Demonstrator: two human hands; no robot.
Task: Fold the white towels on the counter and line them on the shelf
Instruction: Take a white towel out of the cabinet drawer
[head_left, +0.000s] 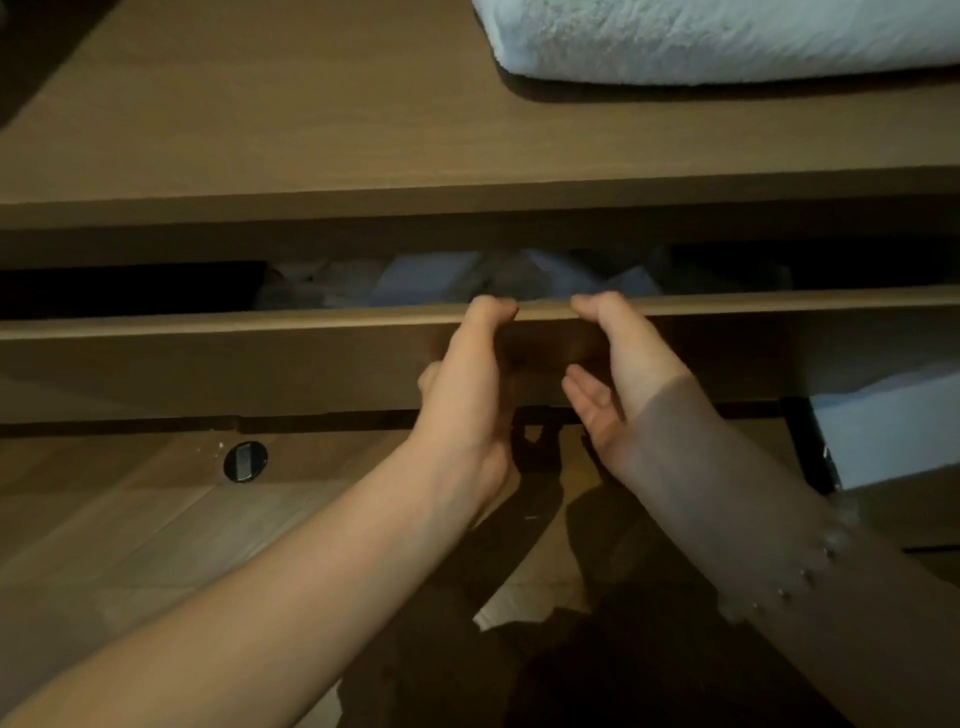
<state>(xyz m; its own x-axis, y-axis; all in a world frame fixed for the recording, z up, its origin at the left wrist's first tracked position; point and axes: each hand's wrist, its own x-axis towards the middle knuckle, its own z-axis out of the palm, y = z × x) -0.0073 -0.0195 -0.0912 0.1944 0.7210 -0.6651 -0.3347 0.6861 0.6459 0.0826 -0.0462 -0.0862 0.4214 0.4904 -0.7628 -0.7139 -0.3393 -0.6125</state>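
Note:
A folded white towel (727, 39) lies on the brown wooden shelf top (311, 114) at the upper right. Below it a wooden drawer front (208, 358) stands slightly pulled out. My left hand (467, 384) and my right hand (618, 374) sit side by side at its middle, fingers hooked over the drawer's top edge. The fingertips are hidden inside. Pale folded fabric (431, 283) shows dimly in the gap behind the drawer front.
The wooden floor (130, 519) lies below, with a round black fitting (245, 461) set in it at the left. A white box-like object (893, 426) sits at the right, under the drawer. The scene is dim.

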